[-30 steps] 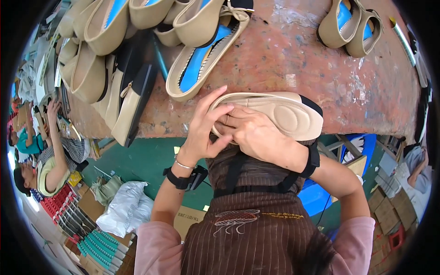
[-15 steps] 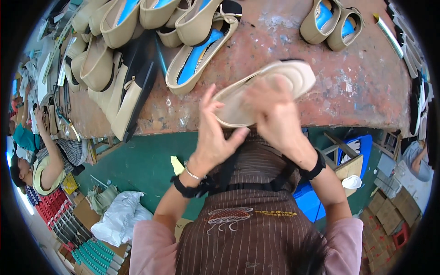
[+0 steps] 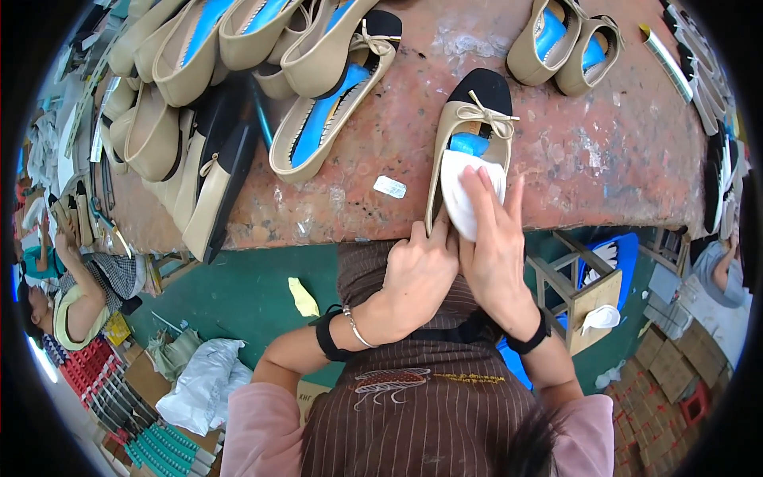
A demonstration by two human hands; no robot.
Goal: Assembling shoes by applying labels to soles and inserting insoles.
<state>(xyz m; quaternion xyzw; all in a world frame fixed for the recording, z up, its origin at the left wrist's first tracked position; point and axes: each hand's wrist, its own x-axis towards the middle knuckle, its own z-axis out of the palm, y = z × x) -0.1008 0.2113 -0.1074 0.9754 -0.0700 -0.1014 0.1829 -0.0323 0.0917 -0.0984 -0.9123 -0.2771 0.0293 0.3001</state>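
A beige flat shoe (image 3: 439,147) with a black toe cap and a thin bow lies on the table, its toe pointing away from me. Blue lining shows inside it near the bow. A white, rounded insole-like piece (image 3: 455,187) sits partly within the shoe opening. My right hand (image 3: 497,258) holds this piece, index and middle fingers pressed along its top. Curled at the heel end, my left hand (image 3: 417,278) grips the shoe, its fingertips against the rim. The heel itself is mostly hidden by my hands.
Several beige shoes (image 3: 183,60) are piled at the far left; one pair (image 3: 556,48) stands at the far right. A small whitish label-like piece (image 3: 389,187) lies left of the shoe. A wooden stool (image 3: 592,306) is below the table's edge. Another person (image 3: 75,298) is at left.
A beige sole-shaped piece held tilted across my hands has given way to the shoe lying straight, with the white piece in its opening. Both hands have come together at the heel.
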